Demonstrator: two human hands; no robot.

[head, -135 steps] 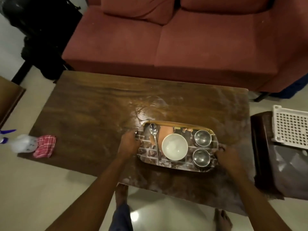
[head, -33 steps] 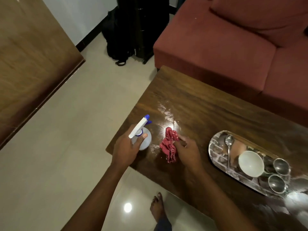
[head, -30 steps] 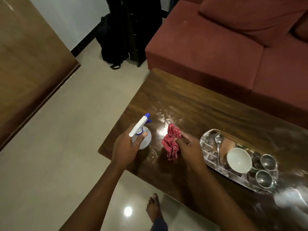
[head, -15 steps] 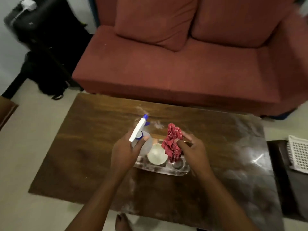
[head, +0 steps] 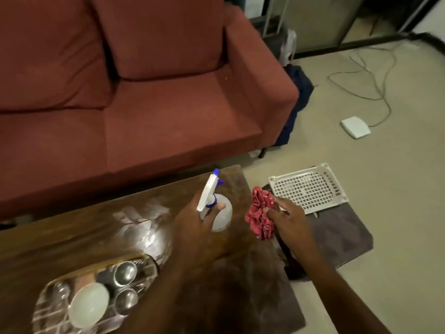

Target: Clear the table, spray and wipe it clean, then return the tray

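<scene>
My left hand grips a clear spray bottle with a white and blue head, held above the right end of the dark wooden table. My right hand holds a bunched red checked cloth just past the table's right edge. On the table at the lower left lies the patterned tray carrying a white bowl and two steel cups. Wet streaks shine on the tabletop near the tray.
A red sofa runs along the table's far side. Right of the table a white perforated basket sits on a low stool with a grey cloth. A white box and cables lie on the floor beyond.
The view swung from the table's left end to its right end. Both hands lifted the bottle and cloth off the table and carried them rightward past the tray.
</scene>
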